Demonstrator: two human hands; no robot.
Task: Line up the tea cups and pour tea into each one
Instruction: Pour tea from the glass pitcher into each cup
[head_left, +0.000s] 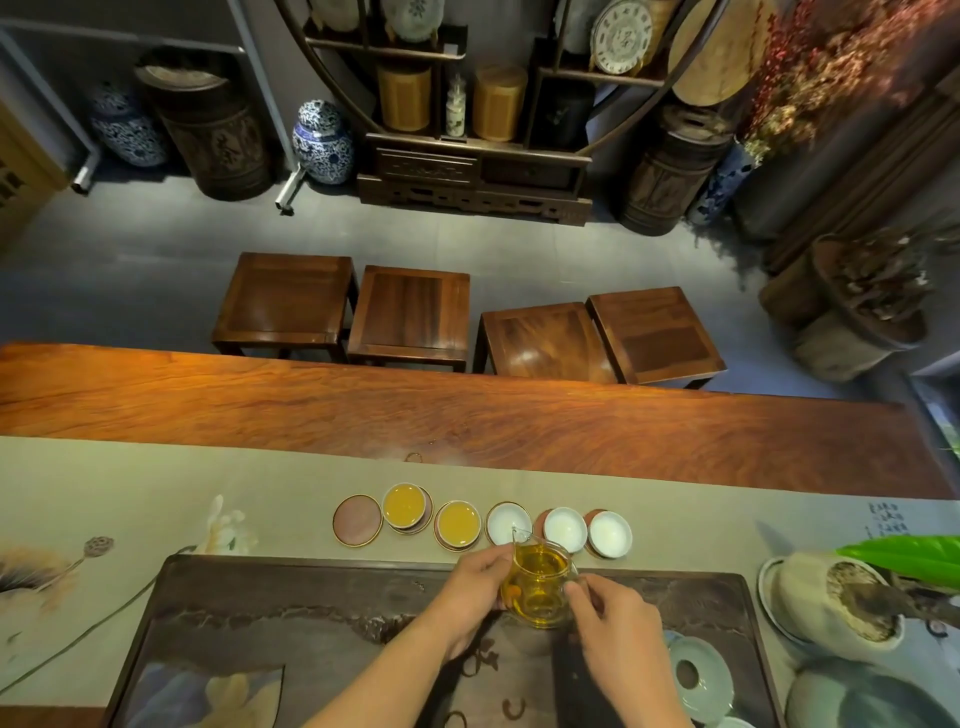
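A glass pitcher of amber tea hangs over the far edge of the dark tea tray. My right hand grips its handle side, and my left hand steadies its left wall. Its spout points at the third cup, which looks white inside. Just beyond stands a row of cups on coasters: two hold tea, the left filled cup and the second filled cup. To the right stand two white cups, one beside the other. A bare coaster ends the row at left.
A pale green lidded bowl sits on the tray at right. A potted plant with a green leaf stands at the far right. The cloth runner covers the near half of the wooden table. Several stools stand beyond it.
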